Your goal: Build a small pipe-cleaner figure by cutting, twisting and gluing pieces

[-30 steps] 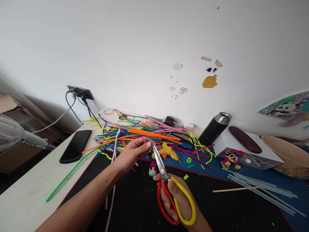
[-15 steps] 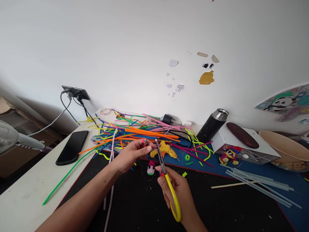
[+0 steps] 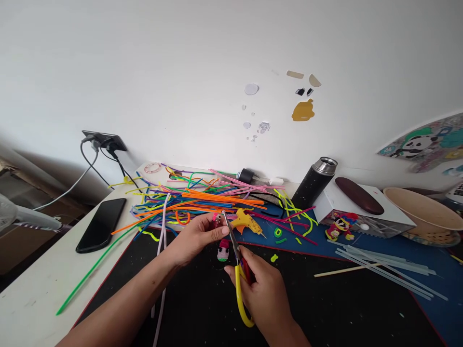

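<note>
The right hand (image 3: 265, 284), clamped on scissors (image 3: 236, 248), has turned their tips close to the pink piece (image 3: 216, 219) the left hand (image 3: 197, 237) pinches.

Hobby-craft desk, seemingly domestic: white tabletop (image 3: 39, 284); fuzzy multicoloured pipe cleaners (image 3: 224, 198); yellow plastic glue gun (image 3: 249, 222); long translucent glue sticks (image 3: 405, 264); yellow-and-red-handled steel scissors (image 3: 238, 270); black rectangular smartphone (image 3: 101, 225).

Looked softly and diffusely lit, pale across the wall (image 3: 173, 86), shadowy at lower left, with glints on the flask (image 3: 313, 186) and stretched picture edges.
</note>
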Tool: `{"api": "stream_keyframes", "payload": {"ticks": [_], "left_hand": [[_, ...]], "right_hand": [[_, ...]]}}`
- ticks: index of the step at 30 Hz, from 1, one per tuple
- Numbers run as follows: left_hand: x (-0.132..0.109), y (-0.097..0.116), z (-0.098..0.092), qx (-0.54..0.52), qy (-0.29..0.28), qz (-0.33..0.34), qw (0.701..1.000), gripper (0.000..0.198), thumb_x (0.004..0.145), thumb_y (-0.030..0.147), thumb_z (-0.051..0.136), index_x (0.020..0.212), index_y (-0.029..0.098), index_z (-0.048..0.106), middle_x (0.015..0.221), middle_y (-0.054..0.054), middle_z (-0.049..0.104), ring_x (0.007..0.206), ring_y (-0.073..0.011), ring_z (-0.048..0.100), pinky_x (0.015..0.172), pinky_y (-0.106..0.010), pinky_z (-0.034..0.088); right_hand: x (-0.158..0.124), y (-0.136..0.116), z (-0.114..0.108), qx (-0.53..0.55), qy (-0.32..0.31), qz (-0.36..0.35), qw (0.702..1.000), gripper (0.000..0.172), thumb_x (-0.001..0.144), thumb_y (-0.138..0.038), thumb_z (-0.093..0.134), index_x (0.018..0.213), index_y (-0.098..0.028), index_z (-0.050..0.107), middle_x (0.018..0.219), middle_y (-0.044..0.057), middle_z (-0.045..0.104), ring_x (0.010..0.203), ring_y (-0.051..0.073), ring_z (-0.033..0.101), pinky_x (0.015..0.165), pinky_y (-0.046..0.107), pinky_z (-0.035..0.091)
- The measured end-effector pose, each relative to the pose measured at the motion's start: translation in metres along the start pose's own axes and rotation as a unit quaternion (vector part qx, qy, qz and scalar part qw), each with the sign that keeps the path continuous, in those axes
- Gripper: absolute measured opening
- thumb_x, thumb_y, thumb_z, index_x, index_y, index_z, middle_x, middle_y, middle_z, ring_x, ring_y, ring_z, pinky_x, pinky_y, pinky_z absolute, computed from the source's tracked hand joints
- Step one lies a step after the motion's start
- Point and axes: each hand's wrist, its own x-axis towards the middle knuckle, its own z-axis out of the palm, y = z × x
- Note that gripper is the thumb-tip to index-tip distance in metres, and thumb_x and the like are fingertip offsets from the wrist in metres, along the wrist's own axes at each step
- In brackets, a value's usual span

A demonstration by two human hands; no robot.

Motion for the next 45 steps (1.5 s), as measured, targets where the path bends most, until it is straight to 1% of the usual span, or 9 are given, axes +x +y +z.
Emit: {"api": "stream_keyframes", "payload": {"ticks": [8, 12, 15, 20, 27, 31, 35, 41, 45], "left_hand": [[0.001, -0.001, -0.002, 0.01, -0.003, 0.0, 1.0, 0.049, 0.073, 0.058, 0.093, 0.088, 0.015, 0.073, 0.081, -0.003, 0.067, 0.072, -0.016, 0.055, 0.069, -0.027, 0.044], [0.002, -0.004, -0.006, 0.002, 0.047, 0.016, 0.999, 0.051, 0.077, 0.06, 0.09, 0.098, 0.017, 0.073, 0.09, -0.002, 0.064, 0.076, -0.0144, 0.051, 0.071, -0.026, 0.042], [0.002, -0.005, -0.01, 0.019, 0.07, 0.03, 0.997, 0.053, 0.082, 0.066, 0.083, 0.098, 0.017, 0.072, 0.085, -0.001, 0.06, 0.074, -0.0141, 0.047, 0.068, -0.025, 0.04], [0.001, 0.001, -0.009, 0.071, 0.027, 0.019, 0.997, 0.055, 0.085, 0.07, 0.077, 0.092, 0.016, 0.071, 0.07, 0.003, 0.051, 0.063, -0.0126, 0.039, 0.059, -0.025, 0.033], [-0.004, 0.001, 0.007, 0.006, -0.05, 0.006, 0.999, 0.045, 0.081, 0.058, 0.089, 0.098, 0.018, 0.077, 0.089, -0.004, 0.07, 0.078, -0.017, 0.059, 0.074, -0.027, 0.046], [-0.005, -0.004, 0.011, -0.034, -0.079, -0.011, 0.996, 0.044, 0.081, 0.055, 0.09, 0.096, 0.016, 0.076, 0.086, -0.006, 0.071, 0.074, -0.0162, 0.062, 0.07, -0.027, 0.046], [-0.006, -0.011, 0.013, -0.052, -0.085, -0.023, 0.995, 0.046, 0.08, 0.055, 0.09, 0.092, 0.014, 0.073, 0.075, -0.005, 0.067, 0.065, -0.0138, 0.055, 0.063, -0.025, 0.039], [-0.008, -0.012, 0.018, -0.07, -0.119, -0.011, 0.99, 0.045, 0.087, 0.054, 0.084, 0.079, 0.014, 0.065, 0.066, 0.0, 0.054, 0.06, -0.0101, 0.039, 0.062, -0.027, 0.029], [-0.011, -0.007, 0.02, -0.052, -0.129, 0.007, 0.99, 0.042, 0.093, 0.051, 0.079, 0.078, 0.015, 0.062, 0.065, 0.001, 0.052, 0.062, -0.0112, 0.04, 0.065, -0.028, 0.032]], "right_hand": [[0.001, -0.003, 0.0, 0.108, -0.055, 0.073, 0.99, 0.037, 0.094, -0.04, 0.076, 0.127, -0.024, 0.081, 0.106, 0.01, 0.084, 0.089, 0.029, 0.08, 0.083, 0.035, 0.064], [0.002, -0.006, 0.0, 0.208, -0.083, 0.118, 0.967, 0.037, 0.093, -0.044, 0.078, 0.122, -0.021, 0.083, 0.092, 0.008, 0.083, 0.091, 0.03, 0.079, 0.08, 0.035, 0.064], [0.002, -0.006, 0.0, 0.194, -0.063, 0.114, 0.972, 0.039, 0.093, -0.045, 0.079, 0.124, -0.021, 0.083, 0.094, 0.009, 0.083, 0.09, 0.03, 0.079, 0.079, 0.034, 0.064], [0.003, -0.003, -0.001, 0.106, -0.016, 0.077, 0.991, 0.037, 0.09, -0.045, 0.082, 0.121, -0.025, 0.085, 0.102, 0.01, 0.085, 0.089, 0.03, 0.08, 0.082, 0.034, 0.065], [0.005, -0.002, -0.003, 0.101, 0.019, 0.08, 0.992, 0.045, 0.088, -0.051, 0.084, 0.123, -0.024, 0.085, 0.099, 0.012, 0.084, 0.087, 0.031, 0.08, 0.082, 0.036, 0.065], [0.006, -0.006, 0.0, 0.224, -0.045, 0.123, 0.966, 0.049, 0.085, -0.06, 0.085, 0.118, -0.023, 0.085, 0.079, 0.006, 0.077, 0.062, 0.021, 0.07, 0.063, 0.032, 0.063], [0.003, -0.008, -0.001, 0.349, -0.091, 0.165, 0.918, 0.067, 0.085, -0.073, 0.08, 0.119, -0.016, 0.079, 0.049, -0.007, 0.049, 0.031, 0.008, 0.039, 0.032, 0.02, 0.035], [0.0, -0.02, -0.012, 0.449, -0.164, 0.196, 0.856, 0.069, 0.093, -0.073, 0.071, 0.121, -0.01, 0.072, 0.056, -0.005, 0.055, 0.033, 0.006, 0.039, 0.033, 0.017, 0.03], [0.0, -0.021, -0.012, 0.452, -0.167, 0.18, 0.857, 0.071, 0.093, -0.075, 0.07, 0.121, -0.01, 0.071, 0.058, -0.003, 0.059, 0.033, 0.005, 0.039, 0.035, 0.018, 0.033]]}}
